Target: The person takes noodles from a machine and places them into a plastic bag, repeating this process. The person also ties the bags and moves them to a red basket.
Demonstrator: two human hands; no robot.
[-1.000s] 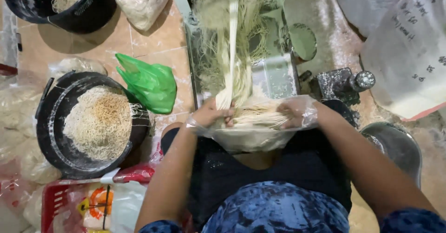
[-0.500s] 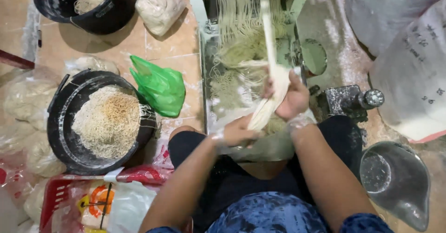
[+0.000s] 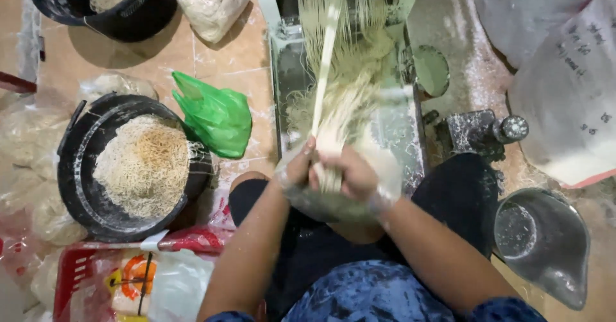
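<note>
My left hand [image 3: 296, 170] and right hand [image 3: 354, 171] are closed side by side around a bundle of noodles [image 3: 338, 120] at the frame's centre, strands running up into the metal tray [image 3: 404, 126]. A black tub [image 3: 83, 194] sits at left, beside a green bag [image 3: 218, 118].

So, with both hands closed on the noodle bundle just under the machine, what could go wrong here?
1. The left hand and right hand grip the noodle bundle below the machine; a hard pull may tear the strands.
2. Loose strands may miss the steel tray and land on the floury floor.
3. The green bag lies nearby and could snag an elbow.
</note>
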